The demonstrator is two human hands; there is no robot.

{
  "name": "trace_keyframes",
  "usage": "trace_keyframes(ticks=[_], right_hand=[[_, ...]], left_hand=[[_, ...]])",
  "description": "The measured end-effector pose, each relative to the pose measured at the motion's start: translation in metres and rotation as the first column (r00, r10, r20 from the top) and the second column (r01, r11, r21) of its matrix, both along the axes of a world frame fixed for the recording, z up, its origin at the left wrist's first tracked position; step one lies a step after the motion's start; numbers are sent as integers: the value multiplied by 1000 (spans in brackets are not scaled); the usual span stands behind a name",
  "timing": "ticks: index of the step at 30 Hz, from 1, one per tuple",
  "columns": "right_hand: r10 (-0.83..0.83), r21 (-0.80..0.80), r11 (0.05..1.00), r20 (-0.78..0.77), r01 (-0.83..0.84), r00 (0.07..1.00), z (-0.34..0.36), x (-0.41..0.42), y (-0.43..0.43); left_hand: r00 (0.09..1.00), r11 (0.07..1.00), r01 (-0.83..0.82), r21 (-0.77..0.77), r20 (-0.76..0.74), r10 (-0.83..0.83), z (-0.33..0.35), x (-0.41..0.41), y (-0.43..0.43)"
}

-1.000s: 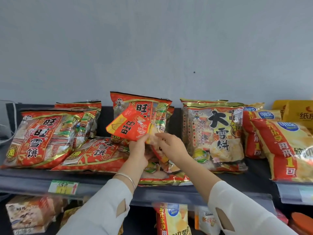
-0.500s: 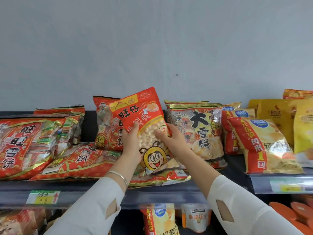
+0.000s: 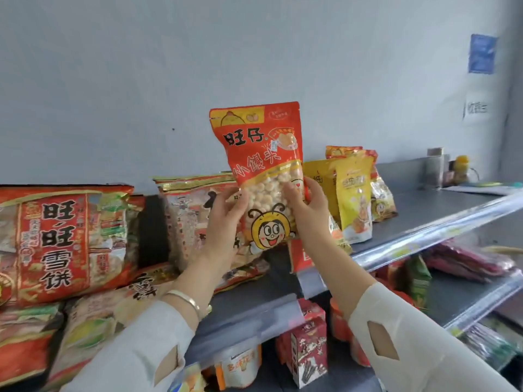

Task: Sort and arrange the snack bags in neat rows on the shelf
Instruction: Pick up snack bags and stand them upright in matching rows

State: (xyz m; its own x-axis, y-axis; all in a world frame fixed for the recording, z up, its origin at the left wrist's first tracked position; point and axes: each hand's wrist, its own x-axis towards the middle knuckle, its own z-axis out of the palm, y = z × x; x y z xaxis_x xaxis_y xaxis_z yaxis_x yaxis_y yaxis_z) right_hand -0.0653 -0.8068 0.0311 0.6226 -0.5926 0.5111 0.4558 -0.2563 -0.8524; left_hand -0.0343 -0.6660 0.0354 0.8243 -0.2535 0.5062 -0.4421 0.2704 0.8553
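— What's printed on the one you've got?

— The red bag (image 3: 263, 154) says 旺仔 in black near the top, with 小馒头 slanting below it in yellow. Under that, a clear window shows small pale round biscuits. A cartoon face with bee feelers sits at the bottom. The small print in the top corners is too blurred for me to read.

— And your grip?

— I hold it upright, off the shelf (image 3: 418, 202), in front of the grey wall (image 3: 254, 52). My left hand (image 3: 223, 222) pinches its lower edge at eight o'clock and my right hand (image 3: 308, 210) pinches it at four o'clock. Thumb and fingers close on the bag in both. A silver bracelet (image 3: 184, 299) circles my left wrist.

— Anything else readable?

— At nine o'clock from the bag, a big red pack (image 3: 62, 244) reads 旺旺 and 雪饼. A gold-topped pack (image 3: 192, 216) stands just behind my left hand, which covers most of its lettering. At three o'clock, yellow bags (image 3: 353, 199) stand upright, but I can't read their writing.

— Any room?

— Towards two o'clock, grey shelf surface shows beyond the yellow bags as far as a metal tin (image 3: 435, 168). A clear rail (image 3: 424, 236) lines the front edge. There's a dark gap between the big red pack and the gold-topped pack. At five o'clock, the lower shelf (image 3: 464, 298) holds small cartons (image 3: 308, 349).
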Motion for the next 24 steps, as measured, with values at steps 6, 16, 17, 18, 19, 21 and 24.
trace_keyframes(ticks=[6, 16, 17, 18, 19, 21, 24], right_hand=[[-120, 15, 993, 4, 120, 993, -19, -33, -117], [-99, -2, 995, -189, 100, 977, -28, -67, -309], [-94, 8, 995, -202, 97, 975, -29, -64, -321], [-90, 21, 995, -214, 96, 973, -29, -60, -334], [-87, 31, 995, -221, 96, 972, -30, -55, -345], [-92, 37, 994, -230, 103, 969, -31, -44, -365], [-92, 46, 993, -235, 105, 968, -36, -23, -387]], left_hand=[[977, 955, 4, 298, 201, -66, -17, -21, -117], [961, 921, -127, 369, 275, 23, -36, -55, -309], [958, 914, -150, 378, 283, 40, -36, -53, -322], [955, 907, -166, 387, 291, 51, -37, -49, -334], [954, 902, -172, 396, 296, 52, -38, -45, -346], [957, 894, -173, 413, 286, 53, -40, -33, -368], [960, 878, -189, 440, 269, 72, -47, -13, -392]])
